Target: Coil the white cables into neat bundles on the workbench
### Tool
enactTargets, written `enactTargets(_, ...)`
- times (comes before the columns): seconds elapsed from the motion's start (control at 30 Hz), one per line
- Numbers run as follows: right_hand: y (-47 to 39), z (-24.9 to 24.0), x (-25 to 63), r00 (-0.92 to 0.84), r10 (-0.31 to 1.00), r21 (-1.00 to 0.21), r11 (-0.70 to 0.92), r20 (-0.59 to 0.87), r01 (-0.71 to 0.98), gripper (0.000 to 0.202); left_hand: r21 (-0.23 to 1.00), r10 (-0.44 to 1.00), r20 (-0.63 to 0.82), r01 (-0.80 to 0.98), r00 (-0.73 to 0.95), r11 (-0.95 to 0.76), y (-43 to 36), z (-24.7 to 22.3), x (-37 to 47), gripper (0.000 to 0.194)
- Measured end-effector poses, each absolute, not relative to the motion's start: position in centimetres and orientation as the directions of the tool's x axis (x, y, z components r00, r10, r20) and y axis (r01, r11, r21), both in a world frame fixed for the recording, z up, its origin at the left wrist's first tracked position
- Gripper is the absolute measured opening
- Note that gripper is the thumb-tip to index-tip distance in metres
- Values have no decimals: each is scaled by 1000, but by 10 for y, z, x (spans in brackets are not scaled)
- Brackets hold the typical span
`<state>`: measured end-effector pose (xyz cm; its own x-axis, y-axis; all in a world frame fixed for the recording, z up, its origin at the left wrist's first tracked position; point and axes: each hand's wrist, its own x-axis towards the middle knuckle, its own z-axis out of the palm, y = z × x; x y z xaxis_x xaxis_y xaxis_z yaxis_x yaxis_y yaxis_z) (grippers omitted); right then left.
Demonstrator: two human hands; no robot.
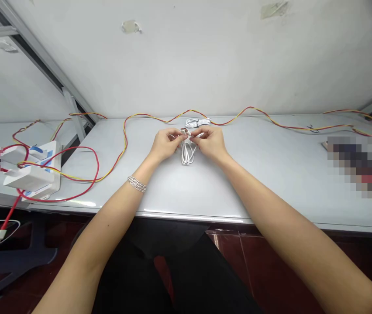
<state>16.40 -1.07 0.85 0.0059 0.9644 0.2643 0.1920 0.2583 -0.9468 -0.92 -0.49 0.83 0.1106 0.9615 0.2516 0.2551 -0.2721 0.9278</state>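
A looped white cable [186, 155] hangs or lies between my two hands, over the middle of the table. My left hand [168, 143] pinches part of it with thumb and forefinger, just left of the loops. From the other side my right hand [209, 140] has its fingertips closed on the same cable, close to the left fingertips. White connector ends seem to show between the fingers, though they are small and partly covered. Right behind my hands lies a second white cable [198, 123], coiled and bound with a dark tie.
On the left, a white power strip [56, 168] bears white plug adapters [30, 178] and red cords. A twisted red and yellow wire [125, 135] runs along the table's back by the white wall. A pixelated object [359, 163] lies at the right. The table's front edge [192, 216] is near me.
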Motion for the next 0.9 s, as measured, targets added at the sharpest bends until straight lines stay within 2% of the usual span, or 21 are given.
enactTargets(0.13,-10,8,164,30,951,-928,295,309,228,9,943,966,246,211,76,-257,-4,6,-8,24)
enactTargets(0.33,-11,10,166,30,935,-905,333,353,264,12,975,976,170,121,136,-186,-5,7,-7,26)
enactTargets(0.5,-12,10,165,29,944,-905,305,328,295,13,972,964,209,72,162,-223,-7,11,-7,24)
enactTargets(0.77,-18,10,158,-82,898,-854,437,432,283,21,974,974,224,16,42,-225,-3,12,-10,29)
enactTargets(0.9,-17,10,157,-13,908,-880,409,419,241,20,979,978,201,-24,45,-200,-5,14,-12,31)
